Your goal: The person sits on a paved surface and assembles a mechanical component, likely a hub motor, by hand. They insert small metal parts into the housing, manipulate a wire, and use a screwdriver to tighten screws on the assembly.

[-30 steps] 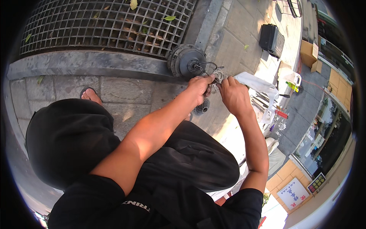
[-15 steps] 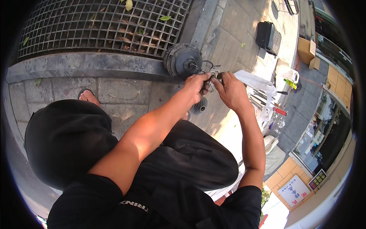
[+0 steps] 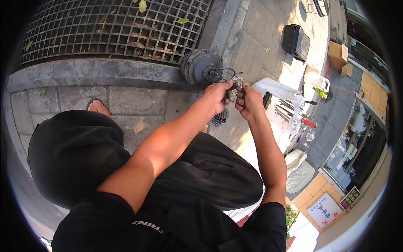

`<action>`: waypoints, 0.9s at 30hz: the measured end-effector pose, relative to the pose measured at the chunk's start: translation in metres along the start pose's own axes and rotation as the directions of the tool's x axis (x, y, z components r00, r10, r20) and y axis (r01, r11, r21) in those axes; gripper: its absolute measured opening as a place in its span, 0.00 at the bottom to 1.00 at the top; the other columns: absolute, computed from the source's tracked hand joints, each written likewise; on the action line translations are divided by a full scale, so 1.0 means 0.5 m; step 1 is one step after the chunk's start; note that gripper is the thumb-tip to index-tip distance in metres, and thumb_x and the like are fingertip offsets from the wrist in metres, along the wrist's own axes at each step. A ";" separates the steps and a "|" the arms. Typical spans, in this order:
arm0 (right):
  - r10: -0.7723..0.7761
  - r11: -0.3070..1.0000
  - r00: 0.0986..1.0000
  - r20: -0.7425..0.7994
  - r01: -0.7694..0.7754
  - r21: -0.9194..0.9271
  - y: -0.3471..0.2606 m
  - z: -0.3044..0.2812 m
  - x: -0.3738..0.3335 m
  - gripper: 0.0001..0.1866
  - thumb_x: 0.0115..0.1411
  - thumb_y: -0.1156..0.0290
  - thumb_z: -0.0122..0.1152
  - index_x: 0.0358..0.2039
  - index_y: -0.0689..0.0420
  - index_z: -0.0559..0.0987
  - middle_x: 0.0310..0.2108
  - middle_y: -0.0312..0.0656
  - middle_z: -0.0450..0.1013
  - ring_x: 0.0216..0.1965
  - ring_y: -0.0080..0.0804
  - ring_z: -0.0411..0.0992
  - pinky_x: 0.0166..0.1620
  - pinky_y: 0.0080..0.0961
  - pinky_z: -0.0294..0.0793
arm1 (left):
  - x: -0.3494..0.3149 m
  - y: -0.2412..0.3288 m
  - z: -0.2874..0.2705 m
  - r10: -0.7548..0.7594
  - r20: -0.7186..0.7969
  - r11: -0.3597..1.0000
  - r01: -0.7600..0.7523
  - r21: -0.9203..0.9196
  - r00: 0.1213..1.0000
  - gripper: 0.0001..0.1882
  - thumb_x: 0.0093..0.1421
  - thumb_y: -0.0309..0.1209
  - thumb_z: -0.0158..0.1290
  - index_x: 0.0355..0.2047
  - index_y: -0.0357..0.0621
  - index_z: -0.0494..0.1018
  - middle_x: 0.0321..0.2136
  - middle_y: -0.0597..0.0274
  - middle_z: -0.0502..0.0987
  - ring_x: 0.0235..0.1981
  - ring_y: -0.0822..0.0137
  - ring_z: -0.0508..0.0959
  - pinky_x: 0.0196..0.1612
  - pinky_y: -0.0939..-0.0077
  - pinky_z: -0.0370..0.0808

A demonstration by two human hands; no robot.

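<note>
In front of me, my left hand (image 3: 218, 95) and my right hand (image 3: 250, 101) meet, thumbs and fingers pinched together. Between their fingertips is a small dark, curved piece (image 3: 235, 84), mostly covered by the fingers, so its kind is unclear. Just beyond it shows a silver disc with holes (image 3: 238, 78), like a brake rotor; whether the hands touch it I cannot tell. A dark grey hub motor (image 3: 202, 67) with a black cable stands to the upper left of my hands. Below them lies a bicycle cassette (image 3: 219, 118) on the paving.
To the right, a white tray (image 3: 268, 87) holds several wrenches (image 3: 285, 110), with a red-handled tool (image 3: 308, 123) by its edge. A black case (image 3: 295, 42) and cardboard boxes (image 3: 337, 55) stand farther off. A metal grate (image 3: 121, 31) with a stone kerb (image 3: 96, 72) lies at upper left.
My right hand has turned and come slightly lower, its fingers now curled in beside the left. My left hand stays nearly where it was. More of the white tray shows.
</note>
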State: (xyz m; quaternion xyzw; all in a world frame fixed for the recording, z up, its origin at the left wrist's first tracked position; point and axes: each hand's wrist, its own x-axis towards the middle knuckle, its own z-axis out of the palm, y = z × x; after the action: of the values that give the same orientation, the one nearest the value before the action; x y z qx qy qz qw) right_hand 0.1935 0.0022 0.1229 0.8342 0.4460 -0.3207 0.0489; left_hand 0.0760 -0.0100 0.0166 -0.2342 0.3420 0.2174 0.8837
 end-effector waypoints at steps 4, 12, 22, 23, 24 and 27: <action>-0.242 0.929 0.968 -0.065 0.212 -0.303 -0.007 -0.016 -0.040 0.20 0.74 0.56 0.56 0.36 0.63 0.77 0.26 0.52 0.73 0.26 0.49 0.77 0.30 0.41 0.76 | -0.003 0.001 -0.001 0.027 -0.014 0.999 -0.027 0.028 1.000 0.09 0.68 0.34 0.62 0.31 0.47 0.80 0.23 0.70 0.75 0.21 0.74 0.70 0.23 0.76 0.65; -0.578 0.695 0.816 -0.001 0.492 -0.525 0.010 -0.002 -0.031 0.21 0.74 0.56 0.57 0.30 0.61 0.75 0.19 0.48 0.69 0.22 0.53 0.75 0.29 0.44 0.75 | -0.020 0.005 0.002 0.029 -0.026 0.997 -0.027 0.073 0.999 0.08 0.69 0.36 0.62 0.33 0.49 0.80 0.24 0.70 0.76 0.22 0.74 0.70 0.24 0.74 0.65; -0.476 0.727 0.864 0.166 0.493 -0.477 -0.059 -0.052 -0.056 0.17 0.72 0.59 0.60 0.37 0.63 0.75 0.27 0.51 0.73 0.34 0.55 0.78 0.36 0.43 0.78 | -0.026 0.009 0.001 0.018 -0.040 0.994 -0.014 0.110 0.999 0.12 0.70 0.37 0.61 0.30 0.46 0.79 0.22 0.71 0.72 0.22 0.73 0.66 0.27 0.75 0.63; -0.534 0.627 0.813 0.234 0.565 -0.536 -0.063 -0.060 -0.054 0.16 0.71 0.60 0.61 0.37 0.63 0.75 0.30 0.53 0.75 0.37 0.58 0.78 0.38 0.45 0.79 | -0.024 0.010 0.002 0.021 -0.031 0.995 -0.017 0.102 0.999 0.12 0.70 0.37 0.61 0.30 0.46 0.79 0.21 0.71 0.72 0.22 0.73 0.65 0.27 0.75 0.63; -0.570 0.560 0.770 0.287 0.620 -0.549 -0.066 -0.064 -0.051 0.11 0.70 0.66 0.61 0.39 0.62 0.75 0.35 0.52 0.76 0.39 0.57 0.78 0.39 0.49 0.78 | -0.024 0.011 0.002 0.025 -0.024 0.995 -0.022 0.093 0.999 0.12 0.70 0.37 0.61 0.29 0.46 0.78 0.21 0.71 0.71 0.22 0.73 0.65 0.27 0.75 0.63; -0.609 0.514 0.733 0.302 0.655 -0.554 -0.040 -0.058 -0.021 0.13 0.71 0.64 0.60 0.38 0.62 0.75 0.30 0.52 0.75 0.33 0.55 0.78 0.38 0.46 0.78 | -0.028 0.011 0.002 0.011 0.004 0.994 -0.012 0.109 1.000 0.12 0.69 0.36 0.62 0.29 0.47 0.78 0.21 0.71 0.71 0.22 0.74 0.65 0.26 0.75 0.63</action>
State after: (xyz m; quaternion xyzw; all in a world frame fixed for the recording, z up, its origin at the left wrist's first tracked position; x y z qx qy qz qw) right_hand 0.1879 0.0173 0.1562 0.5358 0.7960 -0.1768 0.2190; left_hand 0.0642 -0.0081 0.0258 -0.1834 0.3533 0.2040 0.8944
